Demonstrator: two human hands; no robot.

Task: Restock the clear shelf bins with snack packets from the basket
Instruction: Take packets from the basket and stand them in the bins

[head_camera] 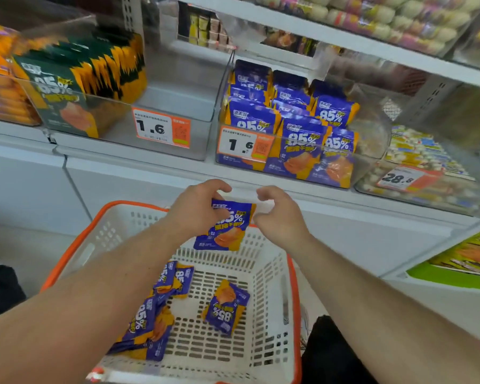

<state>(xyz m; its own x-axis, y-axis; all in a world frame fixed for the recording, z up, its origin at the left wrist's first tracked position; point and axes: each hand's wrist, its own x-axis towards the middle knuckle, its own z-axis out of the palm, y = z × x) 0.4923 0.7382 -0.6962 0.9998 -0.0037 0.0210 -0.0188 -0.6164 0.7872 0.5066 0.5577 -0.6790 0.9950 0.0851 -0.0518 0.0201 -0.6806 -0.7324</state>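
Left hand (198,209) fingers curled, thumb and fingertips pinching the top left edge of a purple snack packet (227,227); right hand (279,214) fingers curled in at the packet's top right corner, looks like a pinch too but the contact is partly hidden, can't fully tell. Packet hangs upright between both hands at frame centre, above the far rim of the basket and below the shelf lip, not yet in any bin. Judging progress: midway or later, one packet in hand, a few left. White plastic basket with orange rim (75,253) at lower centre holds a loose pile of the same purple packets (150,320) at its left side and a single one (226,307) lying upside down near the middle; most of the floor is bare. Clear bin (372,128) at centre right already carries several rows of matching purple packets standing face out, with room at its right side, price tag 1.6 (243,145) on front; likely destination. Clear bin (178,79) at upper left holds green packets (78,79), packed left, empty at right. Further bins at right and on the top shelf hold other sweets, too blurred to name
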